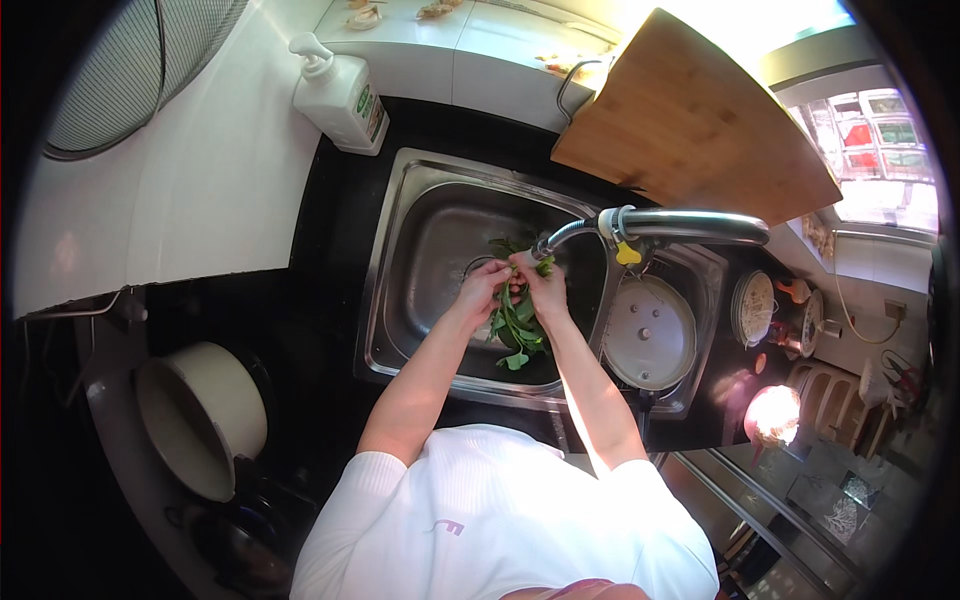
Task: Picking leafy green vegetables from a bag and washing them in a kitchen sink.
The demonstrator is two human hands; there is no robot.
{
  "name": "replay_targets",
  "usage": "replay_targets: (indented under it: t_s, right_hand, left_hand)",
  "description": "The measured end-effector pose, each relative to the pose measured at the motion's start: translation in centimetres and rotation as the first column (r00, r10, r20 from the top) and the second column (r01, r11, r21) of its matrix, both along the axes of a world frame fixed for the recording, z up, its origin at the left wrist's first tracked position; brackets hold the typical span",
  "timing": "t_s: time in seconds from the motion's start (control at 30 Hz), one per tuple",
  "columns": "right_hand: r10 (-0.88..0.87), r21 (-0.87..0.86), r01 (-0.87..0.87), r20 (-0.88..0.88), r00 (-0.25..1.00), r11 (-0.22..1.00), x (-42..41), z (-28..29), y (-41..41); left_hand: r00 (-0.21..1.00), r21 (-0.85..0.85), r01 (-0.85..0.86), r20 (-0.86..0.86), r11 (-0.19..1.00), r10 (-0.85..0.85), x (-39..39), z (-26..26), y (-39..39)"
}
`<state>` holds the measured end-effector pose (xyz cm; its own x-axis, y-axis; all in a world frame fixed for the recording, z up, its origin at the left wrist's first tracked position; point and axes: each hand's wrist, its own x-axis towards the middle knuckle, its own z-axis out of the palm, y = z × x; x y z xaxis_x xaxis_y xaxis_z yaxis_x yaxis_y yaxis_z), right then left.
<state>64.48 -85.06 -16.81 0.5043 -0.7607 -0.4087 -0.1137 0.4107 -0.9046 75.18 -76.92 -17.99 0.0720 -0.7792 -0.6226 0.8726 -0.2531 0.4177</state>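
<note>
Over the steel sink basin (pixel 435 240), both hands hold leafy green vegetables (pixel 517 322) right below the spout of the flexible faucet (pixel 574 229). My left hand (pixel 482 289) grips stems with thumb and fingertips. Close beside it, my right hand (pixel 544 287) has its fingers closed around more of the greens near the spout tip. Leaves hang down between the two wrists, and some stick out above the fingers. Whether water is running cannot be told.
A white pump bottle (pixel 341 101) stands behind the sink's left corner. A wooden board (pixel 697 120) leans at the back right. The smaller basin holds a round, pale perforated plate (pixel 649 334). A large pot (pixel 202 420) is at the left, a mesh strainer (pixel 105 82) at the upper left.
</note>
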Motion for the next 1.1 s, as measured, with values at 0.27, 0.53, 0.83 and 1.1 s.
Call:
replay_targets:
  t_s: [0.27, 0.53, 0.83, 1.1]
  right_hand:
    - [-0.2, 0.192, 0.191, 0.027, 0.979, 0.963, -0.3, 1.1, -2.2]
    - [0.329, 0.012, -0.333, -0.201, 0.923, 0.943, 0.6, -0.1, -3.9]
    - [0.046, 0.18, -0.01, -0.193, 0.98, 0.984, 2.5, 1.4, 0.4]
    - [-0.004, 0.084, 0.002, 0.021, 1.0, 0.996, 1.2, -1.3, -2.8]
  left_hand:
    - [0.986, 0.132, -0.153, -0.04, 0.979, 0.16, 1.7, -1.2, 0.4]
    - [0.996, 0.052, -0.083, -0.028, 0.995, 0.084, 2.3, 1.1, -1.1]
    - [0.963, 0.287, -0.253, 0.17, 0.924, 0.211, -0.5, -3.0, -2.0]
    - [0.969, 0.224, -0.246, 0.058, 0.943, 0.239, 0.8, -0.2, -3.6]
